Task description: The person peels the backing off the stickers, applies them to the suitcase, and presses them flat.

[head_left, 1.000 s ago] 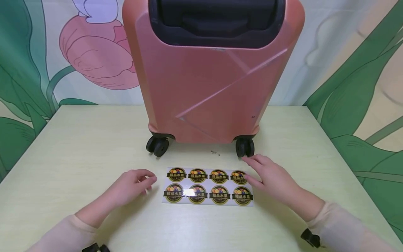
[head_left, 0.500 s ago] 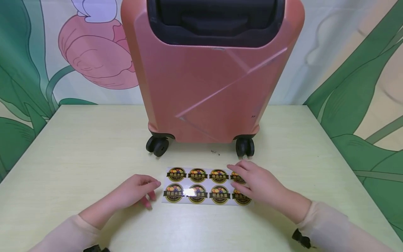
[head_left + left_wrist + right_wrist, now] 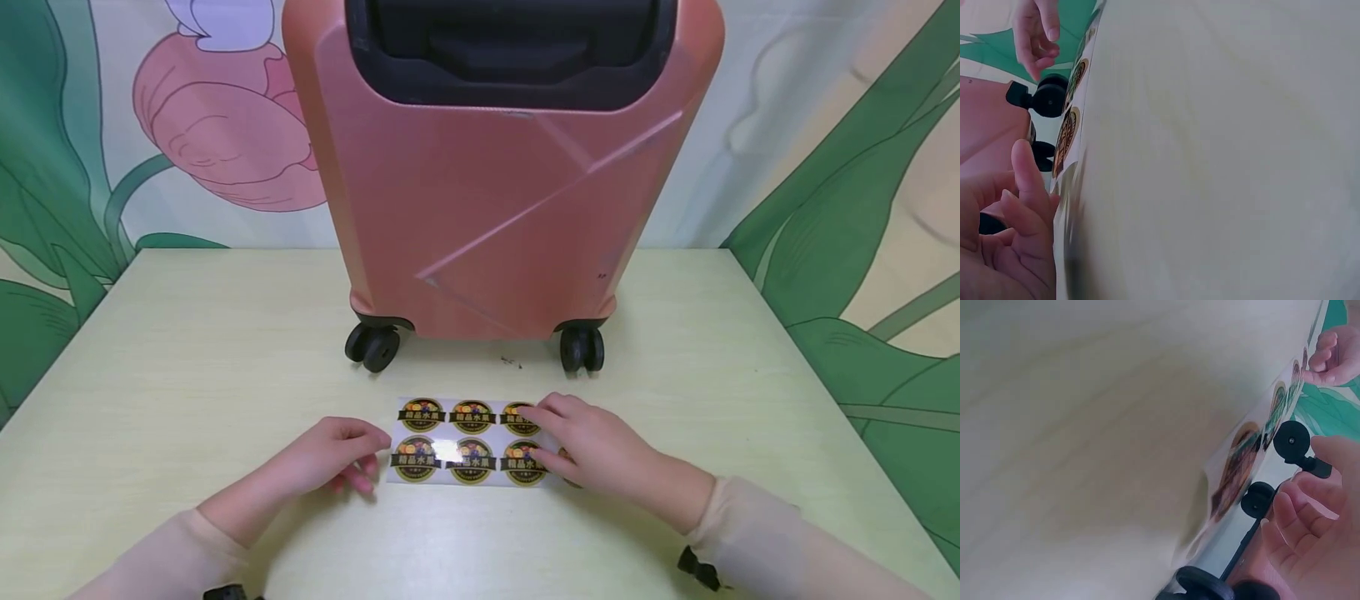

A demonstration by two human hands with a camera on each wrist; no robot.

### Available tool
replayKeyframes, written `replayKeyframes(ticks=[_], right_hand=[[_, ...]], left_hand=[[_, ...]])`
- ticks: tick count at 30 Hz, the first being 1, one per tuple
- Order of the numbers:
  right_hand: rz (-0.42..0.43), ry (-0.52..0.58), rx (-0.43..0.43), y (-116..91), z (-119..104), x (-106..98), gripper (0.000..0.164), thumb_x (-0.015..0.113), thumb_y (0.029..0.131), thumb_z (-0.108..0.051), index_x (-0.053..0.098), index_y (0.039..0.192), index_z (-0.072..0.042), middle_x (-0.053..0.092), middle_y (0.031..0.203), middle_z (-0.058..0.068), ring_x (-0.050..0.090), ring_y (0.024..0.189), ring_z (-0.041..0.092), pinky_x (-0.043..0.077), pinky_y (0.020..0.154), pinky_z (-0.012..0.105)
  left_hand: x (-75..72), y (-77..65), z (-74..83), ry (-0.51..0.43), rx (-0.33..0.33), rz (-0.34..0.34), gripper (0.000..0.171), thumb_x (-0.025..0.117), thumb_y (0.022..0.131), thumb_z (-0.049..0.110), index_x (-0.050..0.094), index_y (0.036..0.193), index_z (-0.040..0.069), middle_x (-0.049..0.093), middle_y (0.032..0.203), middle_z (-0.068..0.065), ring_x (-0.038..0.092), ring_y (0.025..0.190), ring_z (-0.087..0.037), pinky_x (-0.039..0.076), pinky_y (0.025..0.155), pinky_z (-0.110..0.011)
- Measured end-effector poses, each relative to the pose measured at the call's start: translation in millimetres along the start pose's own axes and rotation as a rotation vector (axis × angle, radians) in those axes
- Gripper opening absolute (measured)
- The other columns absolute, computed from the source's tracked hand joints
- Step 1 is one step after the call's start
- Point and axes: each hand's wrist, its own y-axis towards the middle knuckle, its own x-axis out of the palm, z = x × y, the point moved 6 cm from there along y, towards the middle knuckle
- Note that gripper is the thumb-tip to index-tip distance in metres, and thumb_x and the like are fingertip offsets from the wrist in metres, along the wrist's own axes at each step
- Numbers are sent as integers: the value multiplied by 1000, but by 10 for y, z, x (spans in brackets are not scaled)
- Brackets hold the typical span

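Observation:
A white sheet of round black-and-gold fruit stickers (image 3: 459, 427) lies on the table in front of the suitcase. Beside its left edge is my left hand (image 3: 330, 454), fingers loosely bent and holding nothing; the index fingertip is at the edge, and I cannot tell whether it touches. My right hand (image 3: 596, 446) is over the sheet's right end, hiding the stickers there. In the right wrist view, the right hand (image 3: 1316, 519) has relaxed, spread fingers with nothing gripped, and the near end of the sheet (image 3: 1241, 462) looks slightly raised off the table.
A pink hard-shell suitcase (image 3: 502, 217) stands upright behind the sheet on black wheels (image 3: 582, 348). Small dark specks (image 3: 512, 362) lie between its wheels. The pale wooden table (image 3: 187, 350) extends to both sides, and a printed leaf-and-flower backdrop (image 3: 232, 142) hangs behind.
My right hand has moved left from beside the right wheel to over the sheet's right end. The left hand has shifted slightly right, up to the sheet's left edge.

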Motion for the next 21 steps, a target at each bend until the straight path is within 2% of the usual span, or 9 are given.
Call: replayKeyframes(ticks=[7,11,17,21], right_hand=[[-32,-28,-15,40,-64,53,46,66,87,-29,56,126,-6,58,102,1,53,79,10,48,69,29],[-56,-31,-24,56,-101,94,47,65,88,-31,55,127,-7,57,107,3,55,84,13,49,74,33],[-63,-35,-50,90,-166,142,47,66,87,-32,55,127,-9,55,105,1,52,85,12,47,69,29],[-78,-35,-49,111,-200,171,47,65,87,-34,55,128,-13,54,106,-1,52,86,11,48,66,27]], left_hand=[[37,46,-3,-66,5,19,35,55,93,25,59,113,-4,55,69,-2,65,63,-17,42,48,-24],[68,62,-3,-134,-2,23,38,56,93,27,58,115,-5,55,71,-2,64,64,-14,43,51,-23],[104,67,12,-198,-5,30,41,56,93,27,56,118,-6,58,74,-4,64,67,-14,45,54,-22],[130,35,6,-231,-25,9,43,53,94,28,53,123,-5,60,74,-3,63,68,-14,45,54,-22]])
